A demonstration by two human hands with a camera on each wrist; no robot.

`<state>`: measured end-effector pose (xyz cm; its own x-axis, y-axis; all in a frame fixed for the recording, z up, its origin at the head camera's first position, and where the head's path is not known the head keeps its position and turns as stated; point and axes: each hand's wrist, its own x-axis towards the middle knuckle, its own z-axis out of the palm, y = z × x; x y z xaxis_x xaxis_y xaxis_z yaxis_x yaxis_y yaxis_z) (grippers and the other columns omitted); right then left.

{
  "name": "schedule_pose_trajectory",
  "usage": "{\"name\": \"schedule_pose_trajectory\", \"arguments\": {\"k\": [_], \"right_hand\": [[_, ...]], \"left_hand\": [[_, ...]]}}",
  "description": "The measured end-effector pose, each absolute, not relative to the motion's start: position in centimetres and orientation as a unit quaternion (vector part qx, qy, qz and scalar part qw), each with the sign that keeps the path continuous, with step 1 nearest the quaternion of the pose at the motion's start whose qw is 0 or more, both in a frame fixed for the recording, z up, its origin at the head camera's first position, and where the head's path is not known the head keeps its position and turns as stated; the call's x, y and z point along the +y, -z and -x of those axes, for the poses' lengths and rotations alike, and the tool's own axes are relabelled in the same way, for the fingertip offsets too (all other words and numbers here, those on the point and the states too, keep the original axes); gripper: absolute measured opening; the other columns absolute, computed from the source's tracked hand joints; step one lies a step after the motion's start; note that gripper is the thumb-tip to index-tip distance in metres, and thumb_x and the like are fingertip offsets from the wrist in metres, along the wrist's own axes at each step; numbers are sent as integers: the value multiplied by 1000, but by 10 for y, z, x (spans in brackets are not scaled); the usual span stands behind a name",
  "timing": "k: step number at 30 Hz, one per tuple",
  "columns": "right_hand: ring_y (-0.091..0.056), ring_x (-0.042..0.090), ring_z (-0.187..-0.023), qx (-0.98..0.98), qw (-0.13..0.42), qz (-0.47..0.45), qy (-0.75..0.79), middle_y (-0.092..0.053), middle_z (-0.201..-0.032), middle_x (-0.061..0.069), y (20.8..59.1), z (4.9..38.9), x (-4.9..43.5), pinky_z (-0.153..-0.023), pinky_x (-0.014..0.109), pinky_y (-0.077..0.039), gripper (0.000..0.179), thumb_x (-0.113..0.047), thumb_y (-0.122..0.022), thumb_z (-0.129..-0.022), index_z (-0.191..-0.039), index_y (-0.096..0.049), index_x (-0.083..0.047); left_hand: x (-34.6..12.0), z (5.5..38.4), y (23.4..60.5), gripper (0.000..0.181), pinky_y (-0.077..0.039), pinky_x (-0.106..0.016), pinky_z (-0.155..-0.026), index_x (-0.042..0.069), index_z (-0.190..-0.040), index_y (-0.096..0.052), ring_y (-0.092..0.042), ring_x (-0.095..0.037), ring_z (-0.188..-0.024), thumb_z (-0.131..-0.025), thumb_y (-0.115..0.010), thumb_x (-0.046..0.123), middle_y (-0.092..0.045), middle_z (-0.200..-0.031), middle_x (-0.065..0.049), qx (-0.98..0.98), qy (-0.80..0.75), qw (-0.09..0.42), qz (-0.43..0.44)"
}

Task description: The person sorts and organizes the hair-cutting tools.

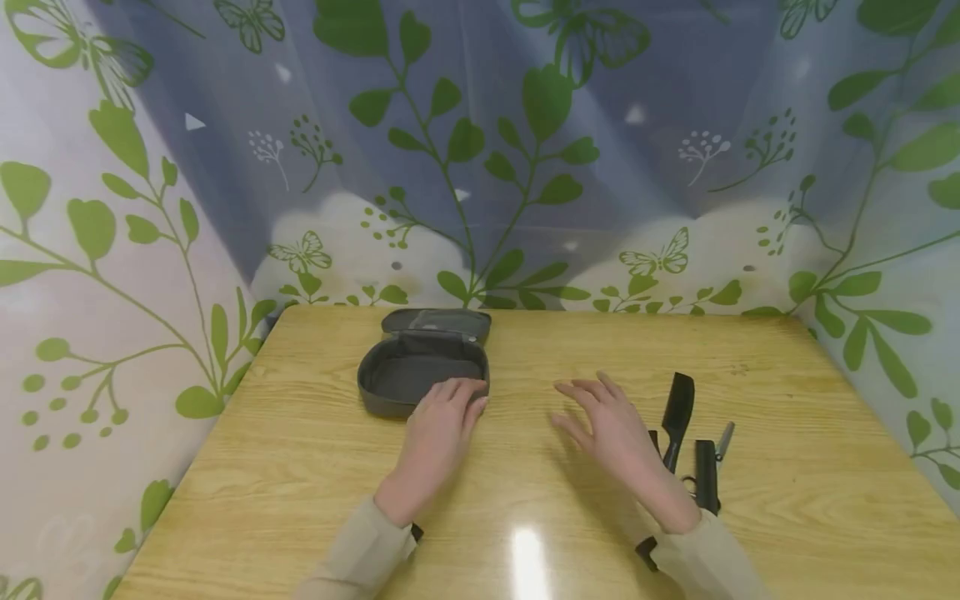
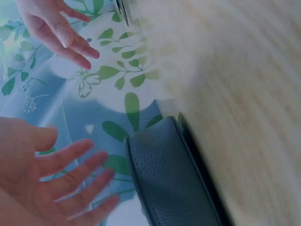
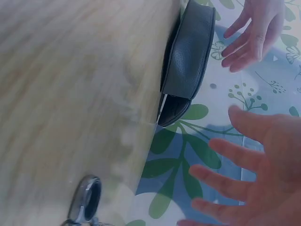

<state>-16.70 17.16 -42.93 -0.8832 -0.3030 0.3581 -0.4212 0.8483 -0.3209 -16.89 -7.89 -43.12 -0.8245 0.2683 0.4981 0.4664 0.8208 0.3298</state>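
Observation:
A dark grey zip case lies on the table with its lid folded back toward the wall. My left hand hovers over the case's front right corner; in the left wrist view its fingers are spread and hold nothing. Out to the right, my right hand is raised above the table, fingers loosely extended and nothing in them. Just beyond its wrist lie a black comb with a handle, a straight black comb and scissors, partly overlapped by the hand and forearm.
The wood-grain table meets a leaf-patterned cloth at the back and sides. Small black pieces show beside the left sleeve and the right sleeve. A metal finger ring of scissors appears low in the right wrist view.

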Motion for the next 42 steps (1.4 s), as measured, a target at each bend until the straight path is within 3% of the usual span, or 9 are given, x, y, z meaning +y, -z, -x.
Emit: {"name": "schedule_pose_trajectory", "arguments": {"k": [4, 6, 9, 12, 15, 24, 33, 38, 42], "right_hand": [[-59, 42, -117, -940, 164, -183, -236, -70, -114, 14, 425, 173, 166, -98, 57, -49, 22, -25, -74, -94, -109, -76, -9], [-63, 37, -111, -940, 162, -170, -248, -73, -107, 9, 421, 175, 162, -93, 54, -53, 14, -26, -71, -96, -95, -78, -13], [-69, 26, -87, -941, 153, -160, -257, -74, -90, 2, 415, 180, 155, -73, 42, -57, 23, -28, -68, -99, -81, -77, -17], [-61, 11, -62, -943, 138, -159, -258, -69, -74, -4, 411, 183, 150, -52, 28, -48, 28, -31, -64, -101, -78, -74, -19], [-50, 4, -49, -944, 123, -157, -261, -61, -62, -8, 410, 186, 144, -44, 24, -40, 28, -32, -63, -102, -79, -72, -18], [-46, 8, -46, -939, 135, -147, -280, -57, -58, -6, 415, 192, 128, -44, 26, -36, 22, -29, -68, -99, -83, -64, -15], [-61, 10, -63, -937, 117, -125, -303, -70, -82, -2, 423, 208, 110, -56, 29, -50, 13, -26, -69, -98, -102, -71, -13], [-65, 12, -64, -941, 101, -130, -296, -72, -85, 0, 426, 217, 104, -54, 28, -49, 28, -26, -69, -98, -121, -70, -10], [-68, 15, -69, -945, 83, -138, -285, -73, -92, 3, 428, 222, 99, -54, 29, -50, 40, -28, -67, -99, -133, -65, -7]], "left_hand": [[-82, 174, 425, 14, -49, -26, -47, 14, -103, -74, -65, -14, -62, -102, -64, 24, -73, -89, 2, -912, 254, 260, 189], [-86, 178, 422, 15, -42, -21, -42, 16, -97, -74, -60, -8, -52, -103, -63, 24, -72, -79, 5, -908, 268, 265, 181], [-92, 184, 419, 18, -36, -17, -38, 16, -92, -73, -55, -1, -45, -103, -62, 23, -71, -70, 9, -903, 294, 262, 174], [-98, 188, 417, 19, -30, -17, -34, 15, -89, -74, -46, 0, -39, -102, -63, 22, -66, -63, 10, -899, 306, 260, 172], [-103, 190, 413, 20, -25, -19, -33, 15, -86, -74, -39, -1, -38, -102, -64, 22, -61, -57, 11, -901, 305, 259, 166], [-128, 207, 410, 26, -26, -23, -36, 13, -85, -76, -39, -6, -40, -103, -61, 24, -58, -55, 5, -911, 292, 258, 135], [-173, 229, 415, 32, -34, -27, -41, 10, -90, -76, -52, -11, -47, -106, -56, 29, -71, -71, -3, -932, 283, 218, 56], [-195, 238, 419, 28, -35, -27, -43, 4, -96, -75, -53, -18, -48, -105, -57, 23, -74, -81, -12, -935, 291, 201, 37], [-210, 245, 423, 24, -52, -37, -57, -3, -110, -71, -66, -30, -71, -104, -57, 16, -72, -99, -21, -934, 312, 175, 24]]}}
